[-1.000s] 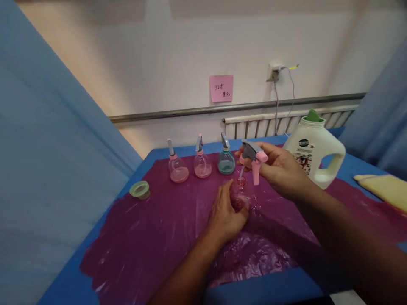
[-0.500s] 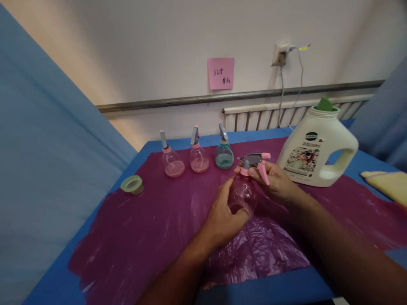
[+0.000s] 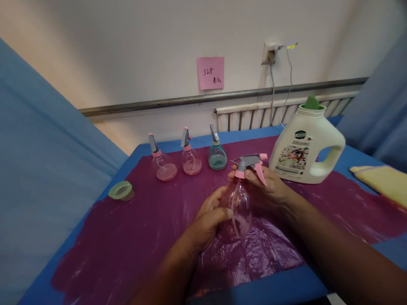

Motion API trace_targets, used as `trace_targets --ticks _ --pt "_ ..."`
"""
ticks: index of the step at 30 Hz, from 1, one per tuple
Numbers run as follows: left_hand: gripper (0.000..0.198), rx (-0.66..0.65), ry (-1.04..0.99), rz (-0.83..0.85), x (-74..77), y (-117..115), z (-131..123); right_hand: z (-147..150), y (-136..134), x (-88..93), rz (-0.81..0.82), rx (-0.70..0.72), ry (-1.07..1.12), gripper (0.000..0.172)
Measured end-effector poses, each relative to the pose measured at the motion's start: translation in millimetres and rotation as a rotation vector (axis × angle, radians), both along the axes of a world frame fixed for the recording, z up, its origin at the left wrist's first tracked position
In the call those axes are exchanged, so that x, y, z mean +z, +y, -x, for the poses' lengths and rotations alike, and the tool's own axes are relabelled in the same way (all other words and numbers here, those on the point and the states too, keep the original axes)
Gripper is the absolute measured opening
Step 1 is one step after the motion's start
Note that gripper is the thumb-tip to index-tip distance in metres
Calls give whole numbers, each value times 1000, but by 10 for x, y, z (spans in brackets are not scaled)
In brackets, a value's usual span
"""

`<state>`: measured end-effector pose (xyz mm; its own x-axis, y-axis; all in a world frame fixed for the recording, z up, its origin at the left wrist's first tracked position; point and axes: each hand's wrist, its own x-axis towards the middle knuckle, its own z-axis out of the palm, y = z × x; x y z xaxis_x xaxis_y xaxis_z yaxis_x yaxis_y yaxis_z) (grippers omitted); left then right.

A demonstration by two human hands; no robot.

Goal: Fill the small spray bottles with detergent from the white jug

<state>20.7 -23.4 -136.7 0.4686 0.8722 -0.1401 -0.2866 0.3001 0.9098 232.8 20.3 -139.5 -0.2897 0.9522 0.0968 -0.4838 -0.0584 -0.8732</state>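
A clear pink spray bottle (image 3: 240,207) with a grey and pink trigger head stands nearly upright between my hands, a little liquid at its bottom. Wrapped round the bottle's body from the left is my left hand (image 3: 208,220), thumb on the front. My right hand (image 3: 267,184) grips the pink collar just under the trigger. Behind, two pink-collared spray bottles (image 3: 165,169) (image 3: 191,163) and a teal spray bottle (image 3: 218,159) stand in a row, each with some liquid.
A large cream detergent jug (image 3: 307,148) with a green spout stands at right, near a folded yellow cloth (image 3: 381,182). A green cup-like cap (image 3: 121,191) lies at left. Purple plastic sheeting (image 3: 143,237) covers the blue table. Blue curtains (image 3: 41,148) hang at the side.
The view has shifted slightly to the right. The bottle has come a little nearer and more upright, and my left thumb has moved up its front.
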Motion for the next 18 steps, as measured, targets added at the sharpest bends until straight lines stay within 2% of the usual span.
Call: trace_targets --ticks 5,9,18 --pt "60 4 -9 66 46 -25 -13 -13 3 -32 -4 -2 -3 54" --pt "63 42 56 -21 9 -16 3 35 35 -100 7 -22 -10 52" --pt "85 317 560 -359 -33 -66 -68 148 94 -123 63 -182 41 50"
